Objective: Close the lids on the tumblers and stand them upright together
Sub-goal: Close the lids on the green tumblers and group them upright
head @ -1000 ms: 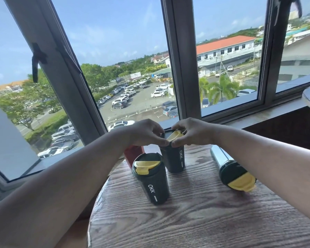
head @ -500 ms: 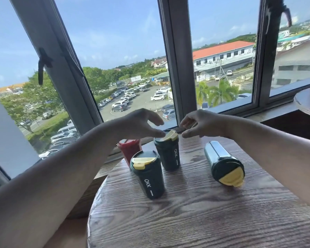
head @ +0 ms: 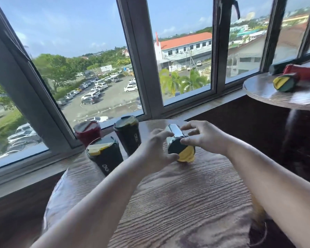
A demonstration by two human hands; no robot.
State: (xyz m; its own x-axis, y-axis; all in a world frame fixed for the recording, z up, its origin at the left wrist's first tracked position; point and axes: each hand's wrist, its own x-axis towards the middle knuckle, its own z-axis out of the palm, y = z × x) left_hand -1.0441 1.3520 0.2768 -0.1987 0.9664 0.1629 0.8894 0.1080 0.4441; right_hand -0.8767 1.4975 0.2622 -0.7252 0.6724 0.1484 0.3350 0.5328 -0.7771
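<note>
A silver tumbler (head: 175, 134) with a dark green lid and a yellow flap (head: 186, 155) lies on its side on the round wooden table (head: 186, 203). My left hand (head: 157, 149) curls round its left side, thumb under the lid. From the right, my right hand (head: 203, 138) holds it with the thumb near the lid and the fingers over the top. To the left stand two black tumblers, one in front (head: 105, 159) and one behind (head: 128, 135), both upright with yellow flaps. A red tumbler (head: 88, 133) stands upright beside them at the table's far edge.
A window sill (head: 186, 104) and glass panes run right behind the table. At the right stands a second round table (head: 268, 97) with another green and yellow lidded tumbler (head: 284, 83) on its side and a red object (head: 301, 72).
Both hands have left the rear black tumbler's lid and moved right onto the silver tumbler lying on its side. The view has swung right, showing the second table.
</note>
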